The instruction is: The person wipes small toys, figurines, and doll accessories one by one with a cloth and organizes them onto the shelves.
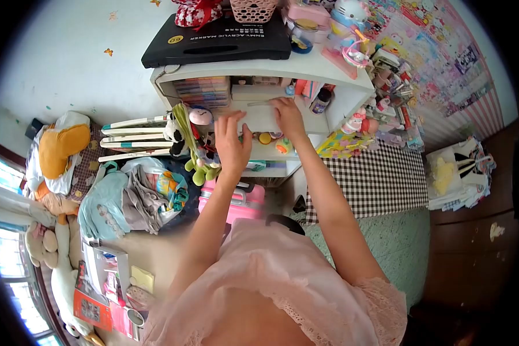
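Note:
Both of my hands are at the open front of a white shelf unit [343, 92]. My left hand [232, 141] is raised at the left side of the opening, its fingers apart and nothing in them. Near the middle, my right hand [287, 118] reaches over the shelf with bent fingers beside a thin pale strip [258, 104]; whether they touch it is unclear. A stack of pastel books or cases [205, 92] stands inside at the left, and a dark jar [321, 101] at the right. Below my hands are a yellow round item [264, 138] and a small orange and green item [283, 145].
A black marker case [225, 43] lies on top of the unit. Plush toys [200, 116] hang at its left side. A pink suitcase [245, 202] stands below. At the right is a checkered cloth [375, 181]; clothes [112, 202] are heaped at the left.

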Motion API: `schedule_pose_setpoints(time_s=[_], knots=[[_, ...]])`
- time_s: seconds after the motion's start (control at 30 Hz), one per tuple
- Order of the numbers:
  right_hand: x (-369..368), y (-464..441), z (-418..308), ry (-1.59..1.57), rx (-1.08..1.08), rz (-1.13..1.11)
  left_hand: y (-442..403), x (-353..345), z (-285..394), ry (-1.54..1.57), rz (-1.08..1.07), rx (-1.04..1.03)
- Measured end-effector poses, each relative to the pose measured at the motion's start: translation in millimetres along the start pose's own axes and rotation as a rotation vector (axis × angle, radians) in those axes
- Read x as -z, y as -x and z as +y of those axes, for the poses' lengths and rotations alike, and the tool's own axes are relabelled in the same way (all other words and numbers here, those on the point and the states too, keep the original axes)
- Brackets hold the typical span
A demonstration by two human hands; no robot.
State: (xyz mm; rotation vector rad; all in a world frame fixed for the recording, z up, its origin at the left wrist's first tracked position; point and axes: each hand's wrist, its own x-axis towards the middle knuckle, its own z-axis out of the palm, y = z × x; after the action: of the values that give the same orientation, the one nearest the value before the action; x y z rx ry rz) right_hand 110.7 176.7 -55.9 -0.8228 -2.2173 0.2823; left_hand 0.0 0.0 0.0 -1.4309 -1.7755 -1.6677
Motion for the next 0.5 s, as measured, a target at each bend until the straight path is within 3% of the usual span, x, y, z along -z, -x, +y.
schedule_pose_setpoints(time_s=[0.1,0.17,0.4,0.47,0.5], knots=[[-3.0,-1.8,7.2,0.114,0.189,-0.069,15.9,-10.3,-2.3,-0.018,-0.145,0.034],[-5.2,-5.9,3.2,0.248,0.117,-0.098,20.0,-8.9,-8.3,-0.048,-0.194,0.062],[5.1,-6.8,-10.3,0.215,0.149,-0.198,39.0,-27.5,-28.4,0.015,-0.269,0.308],[22.8,-0.2,-24.6,0.03,-0.012,-0.456,43.9,-35.8,-32.4,0.083,-0.277,0.417],[26.4,5.0,-28.9,0.027,-0.009,-0.459,43.9,-38.0,-32.0,0.079,-0.274,0.421]])
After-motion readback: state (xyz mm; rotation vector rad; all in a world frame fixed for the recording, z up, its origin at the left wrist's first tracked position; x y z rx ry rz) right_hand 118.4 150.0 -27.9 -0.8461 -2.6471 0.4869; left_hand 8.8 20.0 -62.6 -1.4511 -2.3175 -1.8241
